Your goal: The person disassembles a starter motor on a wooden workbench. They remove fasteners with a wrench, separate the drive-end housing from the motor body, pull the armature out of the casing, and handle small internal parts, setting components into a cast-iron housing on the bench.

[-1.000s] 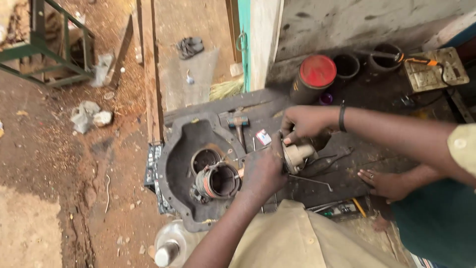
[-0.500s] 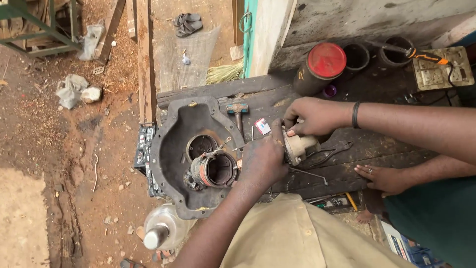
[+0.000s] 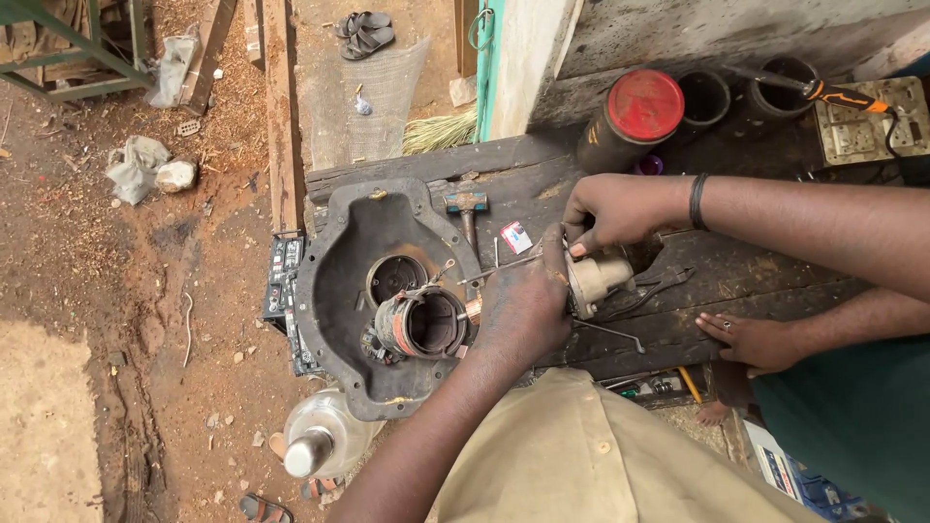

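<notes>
My left hand (image 3: 523, 305) comes up from the bottom and closes around the left end of a beige cylindrical motor part (image 3: 596, 279) on the dark wooden bench (image 3: 542, 174). My right hand (image 3: 610, 208), with a black band on the wrist, grips the same part from above. A thin metal rod (image 3: 499, 273) sticks out to the left by my left hand's fingers. Just left of that hand a copper-wound ring (image 3: 421, 324) lies in a dark grey cast housing (image 3: 339, 252).
Another person's hand (image 3: 751, 339) rests flat on the bench at the right. A hammer (image 3: 465, 203), pliers (image 3: 659, 286), a red-lidded can (image 3: 635, 111) and black pots (image 3: 702, 97) are on the bench. A plastic bottle (image 3: 325, 441) stands on the dirt floor.
Both my hands stay on the beige part and have barely shifted. The view has tilted slightly. The other person's hand has not moved.
</notes>
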